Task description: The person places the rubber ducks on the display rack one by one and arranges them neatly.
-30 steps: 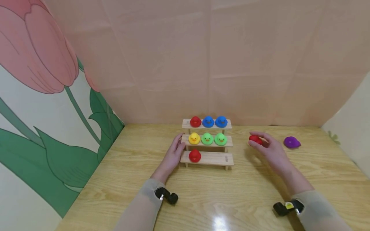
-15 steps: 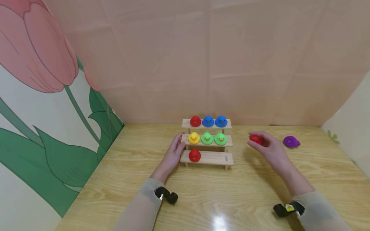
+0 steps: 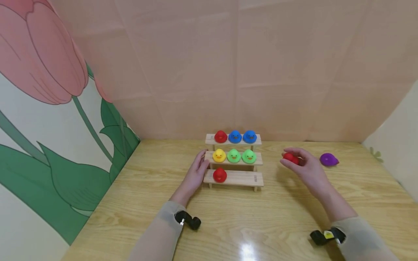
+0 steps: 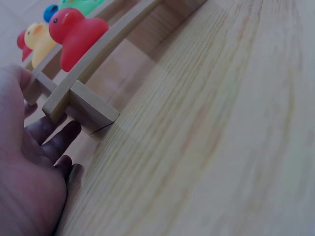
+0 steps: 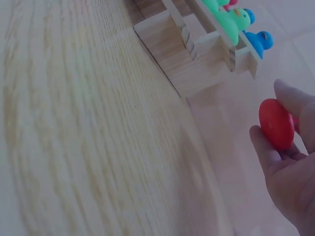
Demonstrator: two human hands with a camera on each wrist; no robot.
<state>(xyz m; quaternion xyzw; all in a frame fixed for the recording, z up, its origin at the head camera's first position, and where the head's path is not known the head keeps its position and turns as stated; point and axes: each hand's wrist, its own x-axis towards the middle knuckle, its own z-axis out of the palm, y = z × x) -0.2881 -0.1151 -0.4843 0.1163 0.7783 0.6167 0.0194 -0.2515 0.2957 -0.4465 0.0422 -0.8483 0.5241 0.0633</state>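
Observation:
A three-tier wooden display stand (image 3: pixel 243 179) stands on the table. Its top tier carries a red duck (image 3: pixel 220 137) and two blue ducks (image 3: pixel 249 137). On the middle tier sit a yellow duck (image 3: pixel 219 155) and two green ducks (image 3: pixel 249 156). One red duck (image 3: pixel 220 175) is at the left of the lowest tier. My left hand (image 3: pixel 194 173) holds the stand's left end, thumb at the middle tier; its lower fingers (image 4: pixel 64 140) hang loosely beside the leg. To the right of the stand, my right hand (image 3: pixel 307 168) pinches another red duck (image 5: pixel 276 124) above the table, partly hidden by fingers.
A purple duck (image 3: pixel 329 160) lies on the wooden table (image 3: pixel 228 224) to the right of my right hand. Behind the table hangs a pinkish cloth (image 3: pixel 196 72). A wall with a painted tulip (image 3: pixel 49 54) borders the left side.
The red duck turns slightly between the fingers of my right hand, which stays in nearly the same place. My left hand and the stand have not visibly moved.

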